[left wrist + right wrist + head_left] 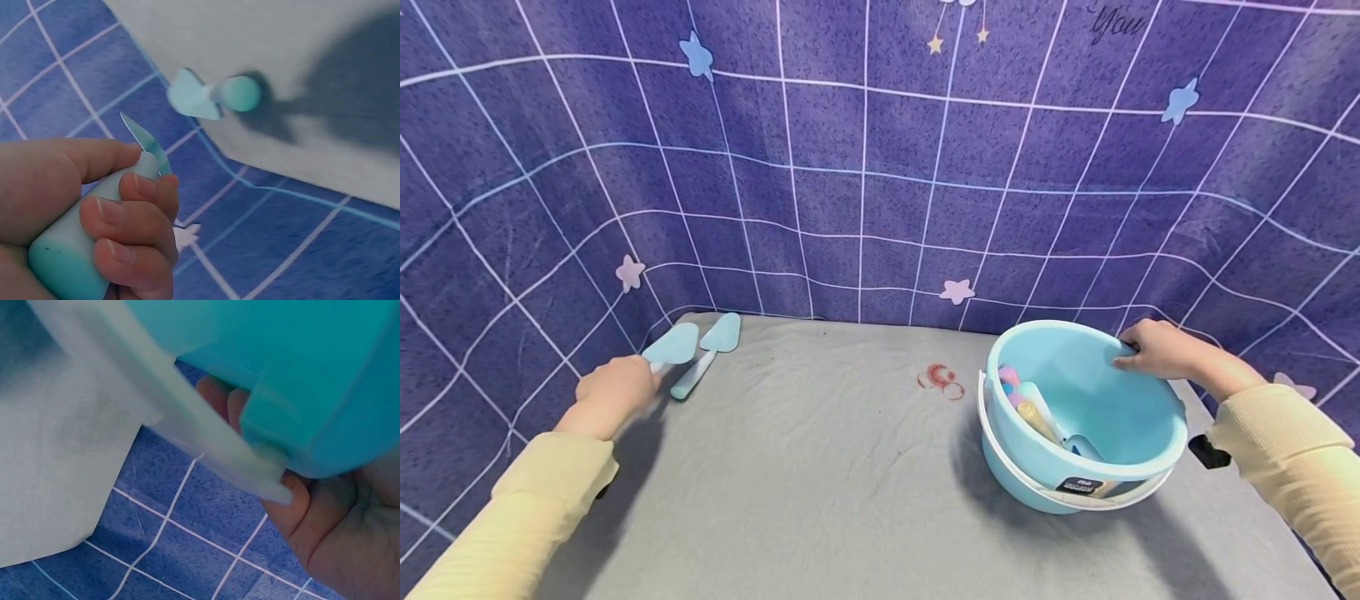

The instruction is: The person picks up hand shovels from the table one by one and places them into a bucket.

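My left hand (619, 385) grips a small trowel (674, 343) at the left end of the table. Its blade is light blue; the fingers curl round the white handle with a teal end (65, 265) in the left wrist view. Beside it a second, similar trowel (721, 333) lies on the table. At the right, my right hand (1167, 350) holds the rim of a light blue bucket (1120, 375), thumb outside the rim in the right wrist view. Inside the bucket lie a yellow piece (1036, 419), a white-handled tool and pink pieces, partly hidden by the wall.
A grey cloth (820, 467) covers the table. Red ring-shaped marks (940, 379) show near its middle. A purple-blue gridded curtain (850, 167) with stars stands behind and at both sides. The bucket's white handle (992, 433) hangs along its near side.
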A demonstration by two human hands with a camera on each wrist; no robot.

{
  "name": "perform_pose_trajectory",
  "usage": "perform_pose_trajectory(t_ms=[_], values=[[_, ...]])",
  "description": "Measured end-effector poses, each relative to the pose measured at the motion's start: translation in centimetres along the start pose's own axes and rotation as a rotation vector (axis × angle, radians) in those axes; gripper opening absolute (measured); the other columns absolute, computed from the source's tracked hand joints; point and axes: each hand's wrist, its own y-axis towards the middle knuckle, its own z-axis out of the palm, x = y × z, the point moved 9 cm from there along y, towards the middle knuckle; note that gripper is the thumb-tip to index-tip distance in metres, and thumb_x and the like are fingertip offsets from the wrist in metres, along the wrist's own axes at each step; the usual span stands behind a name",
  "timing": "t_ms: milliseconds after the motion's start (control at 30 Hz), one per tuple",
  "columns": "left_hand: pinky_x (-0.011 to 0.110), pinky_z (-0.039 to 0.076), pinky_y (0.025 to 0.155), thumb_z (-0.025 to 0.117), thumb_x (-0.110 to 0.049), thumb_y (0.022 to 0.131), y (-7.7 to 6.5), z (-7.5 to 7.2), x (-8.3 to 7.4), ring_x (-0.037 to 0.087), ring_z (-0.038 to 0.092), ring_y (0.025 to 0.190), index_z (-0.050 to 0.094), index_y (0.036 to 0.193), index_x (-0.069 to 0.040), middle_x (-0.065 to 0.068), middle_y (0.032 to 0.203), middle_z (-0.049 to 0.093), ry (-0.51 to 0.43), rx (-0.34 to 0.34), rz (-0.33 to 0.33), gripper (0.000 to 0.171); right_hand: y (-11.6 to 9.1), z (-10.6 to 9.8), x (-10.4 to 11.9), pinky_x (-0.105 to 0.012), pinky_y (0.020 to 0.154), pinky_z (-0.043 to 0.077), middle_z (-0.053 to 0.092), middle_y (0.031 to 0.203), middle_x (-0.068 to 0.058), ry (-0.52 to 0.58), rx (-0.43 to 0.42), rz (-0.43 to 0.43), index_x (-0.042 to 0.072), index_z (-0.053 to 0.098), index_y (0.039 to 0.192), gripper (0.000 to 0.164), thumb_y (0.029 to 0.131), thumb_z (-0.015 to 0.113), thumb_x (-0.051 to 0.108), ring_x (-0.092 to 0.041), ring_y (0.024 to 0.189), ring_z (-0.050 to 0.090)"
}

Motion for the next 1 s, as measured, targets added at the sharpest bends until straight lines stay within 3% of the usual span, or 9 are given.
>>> perform_pose_trajectory(t_ms=[300, 533, 767, 1000], values=[[0.054, 0.041, 0.048, 0.046, -0.024, 0.089, 0.4, -2.8, -3.9, 0.054, 0.057, 0.073, 0.057, 0.075, 0.004, 0.035, 0.082, 0.058, 0.035, -0.061, 0.120, 0.033, 0.1, -0.1, 0.1, -0.027, 0.051, 0.035, 0.037, 0.057, 0.004, -0.002, 0.000, -0.005, 0.007, 0.055, 0.070, 0.018, 0.083, 0.066, 0.014, -0.012, 0.053, 0.041], [0.053, 0.041, 0.048, 0.047, -0.028, 0.091, 0.7, -4.7, -6.4, 0.052, 0.058, 0.071, 0.048, 0.062, -0.007, 0.030, 0.075, 0.059, 0.075, -0.093, 0.167, 0.036, 0.0, 0.0, 0.1, -0.027, 0.051, 0.034, 0.036, 0.057, 0.004, 0.000, 0.003, -0.005, 0.008, 0.053, 0.069, 0.019, 0.083, 0.066, 0.013, -0.012, 0.053, 0.039], [0.054, 0.043, 0.051, 0.048, -0.035, 0.092, 0.8, -6.7, -8.8, 0.048, 0.059, 0.071, 0.053, 0.068, -0.005, 0.028, 0.079, 0.059, 0.090, -0.064, 0.197, 0.039, 0.1, 0.2, 0.2, -0.026, 0.051, 0.033, 0.034, 0.057, 0.004, 0.000, -0.006, -0.012, 0.010, 0.050, 0.066, 0.023, 0.083, 0.066, 0.014, -0.011, 0.053, 0.038], [0.054, 0.045, 0.053, 0.051, -0.032, 0.090, 1.3, -7.7, -11.7, 0.046, 0.060, 0.074, 0.055, 0.067, -0.007, 0.024, 0.079, 0.061, 0.106, -0.054, 0.228, 0.034, -0.1, 0.1, 0.1, -0.026, 0.051, 0.033, 0.034, 0.056, 0.004, -0.008, -0.008, -0.014, 0.010, 0.051, 0.066, 0.023, 0.083, 0.067, 0.014, -0.011, 0.052, 0.038]])
